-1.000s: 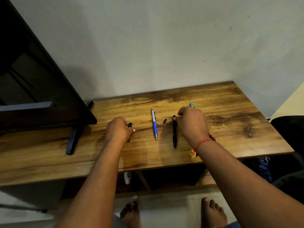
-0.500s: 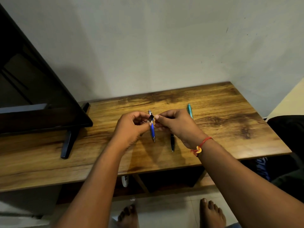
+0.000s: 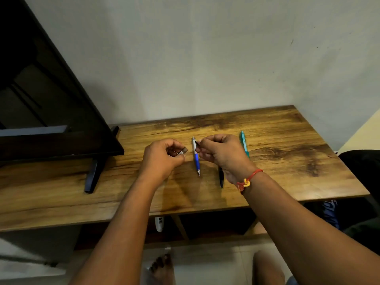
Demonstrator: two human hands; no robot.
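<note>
Both hands hover over the middle of a wooden table (image 3: 277,145). My left hand (image 3: 162,157) pinches a small dark rectangular piece (image 3: 183,151) with a lighter end. My right hand (image 3: 222,153) pinches a tiny black part (image 3: 197,143) at its fingertips. Between the hands a blue and white pen (image 3: 195,156) lies on the table, tip toward me. A black pen (image 3: 221,177) lies under my right wrist, mostly hidden. A teal pen (image 3: 244,142) lies just right of my right hand.
A black monitor (image 3: 51,112) on a dark foot (image 3: 94,173) fills the left of the table. A grey wall stands behind. A dark chair (image 3: 362,173) sits at the right edge. Shelves lie under the table, with my bare feet on the floor.
A second ago both hands rested on the table by the pens. They rose and met over the blue pen, then drew apart, each holding a small piece.
</note>
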